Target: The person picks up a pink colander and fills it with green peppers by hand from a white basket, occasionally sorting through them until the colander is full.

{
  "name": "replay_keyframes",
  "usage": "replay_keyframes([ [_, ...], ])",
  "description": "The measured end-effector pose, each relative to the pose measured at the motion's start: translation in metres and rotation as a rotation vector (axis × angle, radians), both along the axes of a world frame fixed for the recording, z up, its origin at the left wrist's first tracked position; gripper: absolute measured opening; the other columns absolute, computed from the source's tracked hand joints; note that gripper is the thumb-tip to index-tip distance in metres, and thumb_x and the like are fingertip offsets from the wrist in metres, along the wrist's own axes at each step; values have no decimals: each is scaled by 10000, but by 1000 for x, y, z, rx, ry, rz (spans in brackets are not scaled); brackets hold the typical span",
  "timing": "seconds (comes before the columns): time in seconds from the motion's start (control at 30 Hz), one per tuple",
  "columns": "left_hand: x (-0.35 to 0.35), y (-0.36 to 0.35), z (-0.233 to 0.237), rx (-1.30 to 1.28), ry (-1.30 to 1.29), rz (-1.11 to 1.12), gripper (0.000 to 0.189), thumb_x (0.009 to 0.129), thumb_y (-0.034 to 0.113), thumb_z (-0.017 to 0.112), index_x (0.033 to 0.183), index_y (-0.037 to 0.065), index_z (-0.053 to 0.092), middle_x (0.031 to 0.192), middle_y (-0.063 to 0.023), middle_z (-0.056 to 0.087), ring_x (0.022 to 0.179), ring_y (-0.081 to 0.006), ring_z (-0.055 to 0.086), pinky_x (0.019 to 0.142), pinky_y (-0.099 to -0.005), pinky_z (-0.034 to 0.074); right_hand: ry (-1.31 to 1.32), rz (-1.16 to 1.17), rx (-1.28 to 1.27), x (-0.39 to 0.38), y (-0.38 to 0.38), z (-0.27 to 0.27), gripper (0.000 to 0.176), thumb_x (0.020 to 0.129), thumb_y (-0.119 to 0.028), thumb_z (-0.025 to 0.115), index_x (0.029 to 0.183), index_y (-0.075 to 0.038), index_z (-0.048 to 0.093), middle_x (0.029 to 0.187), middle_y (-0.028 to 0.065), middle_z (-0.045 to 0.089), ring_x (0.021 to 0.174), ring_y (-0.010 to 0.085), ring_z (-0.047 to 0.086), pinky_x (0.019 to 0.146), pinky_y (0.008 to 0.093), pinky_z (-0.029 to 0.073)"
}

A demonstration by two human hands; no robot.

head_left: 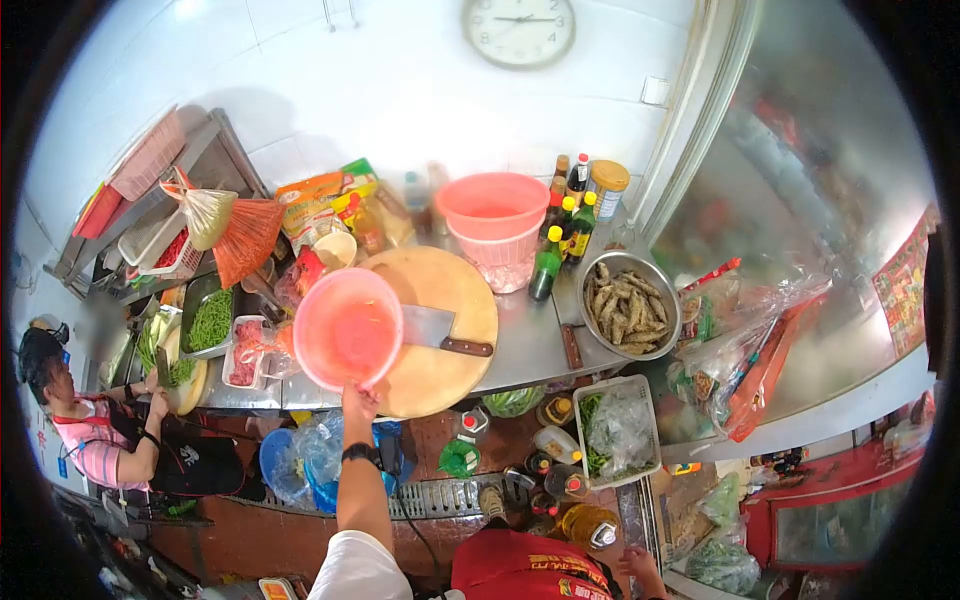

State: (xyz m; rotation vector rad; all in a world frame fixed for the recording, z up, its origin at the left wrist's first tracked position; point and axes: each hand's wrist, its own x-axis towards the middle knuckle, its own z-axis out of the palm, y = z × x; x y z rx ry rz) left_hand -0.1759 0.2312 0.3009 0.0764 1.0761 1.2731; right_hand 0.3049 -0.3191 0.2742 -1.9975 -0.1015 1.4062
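My left hand (360, 400) grips the near rim of a pink plastic basin (350, 328), tilted so that its wet inside faces me. The basin overlaps the left side of a round wooden chopping board (450, 290). On the board lies a cleaver (428, 326), its blade partly hidden behind the basin and its dark handle pointing right. My right hand (635, 562) hangs low at the right, beside my red apron (530, 565). Its fingers look loosely apart and I see nothing in them.
A pink basin on a basket (495, 250) stands behind the board, near several bottles (547, 263). To the right sits a steel bowl of small fish (627, 305), with another knife handle (571, 346) beside it. At the left, a co-worker (110, 430) cuts greens. Bottles (565, 480) stand on the floor.
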Motion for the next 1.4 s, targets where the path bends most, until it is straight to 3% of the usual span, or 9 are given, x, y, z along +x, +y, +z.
replay_keyframes([
  [0.13,21,-55,-1,4,-83,43,136,781,174,458,876,84,494,760,-29,546,609,-154,523,550,-300,461,117,-44,-241,-6,-42,-8,221,800,-170,483,976,-38,505,790,110,584,589,212,586,466,302,488],
  [0.3,71,-133,20,-18,-134,-162,300,748,125,469,1031,29,497,1000,-109,567,952,-256,549,792,-406,483,131,-22,-228,2,-48,-19,176,799,-213,486,835,-53,547,616,66,530,502,172,527,425,306,457],
  [0.4,93,-165,19,-87,-75,-278,255,740,120,482,980,39,511,969,-93,567,912,-227,556,734,-385,490,-158,167,-119,-5,-7,2,249,829,-255,461,749,-48,574,595,34,535,505,134,518,455,286,421],
  [0.5,101,-179,-4,12,16,-590,182,733,113,494,902,51,523,842,-57,568,750,-180,567,611,-312,482,-368,191,199,11,5,-77,221,858,-233,422,941,-50,516,629,13,497,480,118,474,428,274,418],
  [0.7,115,-175,-6,-181,646,-1120,71,710,122,492,652,83,505,526,-13,448,398,-116,412,436,-294,447,28,-91,221,-37,113,42,280,841,-182,453,1056,-9,504,849,74,569,643,149,548,569,268,458],
  [0.87,108,-187,-23,-381,694,-1188,83,713,139,497,742,63,514,560,-26,449,413,-123,404,500,-352,492,160,-282,319,-40,42,-50,304,842,-173,445,1086,1,494,885,107,593,602,183,563,531,309,473],
  [0.97,101,-191,-39,-453,796,-1261,127,723,144,484,803,50,514,583,-36,457,425,-131,399,531,-392,505,113,-542,192,-45,16,-14,174,806,-115,478,932,-11,534,677,47,527,544,145,506,479,259,419],
  [1.23,109,-186,-32,-558,907,-1211,61,722,149,494,740,95,473,514,-9,367,440,-118,348,608,-415,463,240,-856,-236,-87,-118,-58,169,811,-203,463,906,-86,538,672,50,525,475,147,501,390,271,400],
  [1.4,144,-185,0,-519,904,-1280,82,698,174,510,746,111,486,526,-10,394,446,-123,357,614,-406,444,269,-894,42,-105,-125,-101,181,815,-197,422,696,-78,487,557,29,465,387,134,419,311,263,304],
])
